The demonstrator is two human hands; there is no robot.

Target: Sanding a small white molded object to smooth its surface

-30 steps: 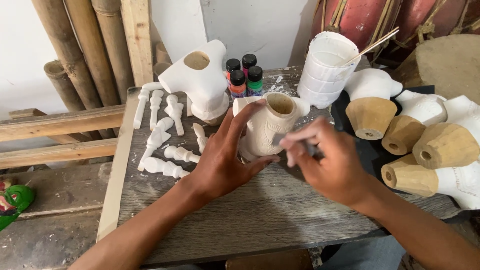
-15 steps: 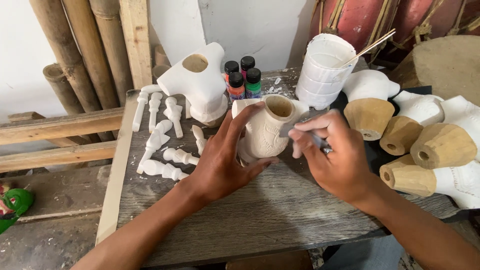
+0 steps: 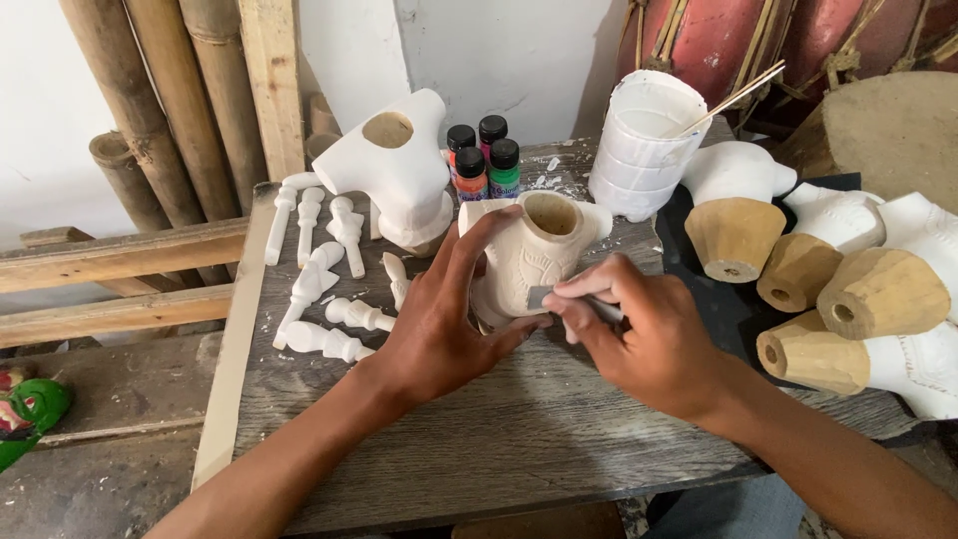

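Seen from the head camera, a person worked at a weathered wooden tabletop (image 3: pixel 519 439), both bare hands on a pale carved torso (image 3: pixel 534 255) that stood upright near the middle of the boards, its hollow neck opening facing up. The left hand (image 3: pixel 439 334) wrapped the figure's near side, fingers spread and the grip closed on the carving, thumb pressed low against its base. The right hand (image 3: pixel 649 344) pinched a small grey strip, seemingly sandpaper (image 3: pixel 559 296), between thumb and fingertips, its grip clenched on the strip, which touched the torso's lower right flank.

Behind the carving stood a larger white-painted torso (image 3: pixel 399 165), and just beside it three small paint bottles (image 3: pixel 484 160) with black caps, their contents red, orange and green. To the left lay a scatter of white carved limbs (image 3: pixel 324 289), some side by side, some at angles. A white plastic cup (image 3: pixel 644 150) holding a thin stick (image 3: pixel 733 95) stood at the back right. Further right, on a dark mat, unpainted and half-painted wooden pieces (image 3: pixel 848 289) lay tipped on their sides, touching one another. Bamboo poles (image 3: pixel 150 110) leaned against the wall at the rear left, and a green mask (image 3: pixel 30 414) sat at the left edge.
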